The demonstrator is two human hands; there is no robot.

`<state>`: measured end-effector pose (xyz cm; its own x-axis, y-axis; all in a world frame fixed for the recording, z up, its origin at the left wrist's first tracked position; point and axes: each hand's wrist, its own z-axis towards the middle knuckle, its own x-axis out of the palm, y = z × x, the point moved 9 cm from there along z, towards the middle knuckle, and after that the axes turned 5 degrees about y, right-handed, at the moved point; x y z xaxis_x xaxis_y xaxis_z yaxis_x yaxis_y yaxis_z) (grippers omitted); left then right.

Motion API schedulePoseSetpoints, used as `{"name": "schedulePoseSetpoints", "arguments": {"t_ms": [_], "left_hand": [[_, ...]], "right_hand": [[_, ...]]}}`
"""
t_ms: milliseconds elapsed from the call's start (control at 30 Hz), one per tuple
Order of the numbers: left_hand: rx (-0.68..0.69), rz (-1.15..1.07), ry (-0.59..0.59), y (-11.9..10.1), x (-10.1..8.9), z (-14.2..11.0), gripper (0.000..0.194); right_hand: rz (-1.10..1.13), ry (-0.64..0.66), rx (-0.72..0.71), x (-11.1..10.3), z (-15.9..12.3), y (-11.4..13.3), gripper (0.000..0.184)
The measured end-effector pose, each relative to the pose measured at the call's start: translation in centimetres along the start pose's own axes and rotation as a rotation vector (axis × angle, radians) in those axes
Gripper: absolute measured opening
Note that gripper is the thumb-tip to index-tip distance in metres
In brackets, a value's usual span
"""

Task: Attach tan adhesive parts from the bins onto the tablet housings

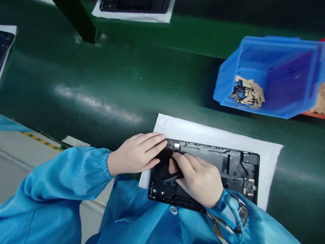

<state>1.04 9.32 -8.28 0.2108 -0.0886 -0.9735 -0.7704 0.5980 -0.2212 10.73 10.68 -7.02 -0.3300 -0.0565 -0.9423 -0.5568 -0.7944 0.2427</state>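
Observation:
A black tablet housing [210, 156] lies open side up in front of me, with wires and a small circuit board [250, 186] at its right end. My left hand [138, 154] rests at the housing's upper left corner, fingers stretched out and holding nothing. Over the left part of the housing, my right hand [199, 176] is closed in a pinch. A slim dark tool [172, 177] sticks out below its fingers; its tip is hidden, so its exact kind cannot be made out. White foam sheet [203, 130] lies under the housing.
At the right, a blue bin [228, 81] holds a pile of small tan pieces with dark wires [251, 93]. Behind it shows a red container [315, 113]. Another dark housing [134, 5] lies at the back. A dark post [78, 20] stands on the green table [142, 78].

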Motion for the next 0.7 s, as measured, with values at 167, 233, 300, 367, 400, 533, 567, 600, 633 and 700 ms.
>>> {"name": "schedulePoseSetpoints", "arguments": {"t_ms": [167,233,300,367,400,533,567,600,633,700], "left_hand": [[0.021,0.021,0.011,-0.1,0.2,0.0,0.049],[0.026,0.027,0.016,0.0,0.2,-0.1,0.049],[0.031,0.035,0.03,0.1,0.4,-0.1,0.049],[0.039,0.049,0.043,0.0,0.6,-0.2,0.052],[0.042,0.061,0.05,-0.1,0.7,-0.2,0.054],[-0.006,0.137,0.061,-1.0,1.1,-0.1,0.065],[-0.032,0.152,0.055,-1.2,1.1,0.0,0.067],[-0.057,0.162,0.048,-1.3,1.1,0.1,0.068],[-0.077,0.166,0.039,-1.4,1.0,0.2,0.068],[-0.091,0.159,0.031,-1.4,0.9,0.3,0.066]], "right_hand": [[0.03,0.022,0.037,-0.1,-0.1,-0.9,0.015],[0.044,0.048,0.091,-0.1,0.0,-2.1,0.016],[0.067,0.05,0.145,-0.2,0.2,-3.4,0.015],[0.099,0.017,0.175,-0.6,0.6,-4.3,0.014],[0.109,-0.01,0.18,-0.9,0.8,-4.5,0.014],[0.078,-0.103,0.059,-1.8,1.4,-2.6,0.013],[0.062,-0.11,-0.005,-1.9,1.3,-1.6,0.012],[0.046,-0.105,-0.074,-1.8,1.3,-0.6,0.011],[0.027,-0.095,-0.141,-1.7,1.1,0.4,0.011],[-0.021,-0.058,-0.239,-1.2,0.8,1.8,0.014]]}}
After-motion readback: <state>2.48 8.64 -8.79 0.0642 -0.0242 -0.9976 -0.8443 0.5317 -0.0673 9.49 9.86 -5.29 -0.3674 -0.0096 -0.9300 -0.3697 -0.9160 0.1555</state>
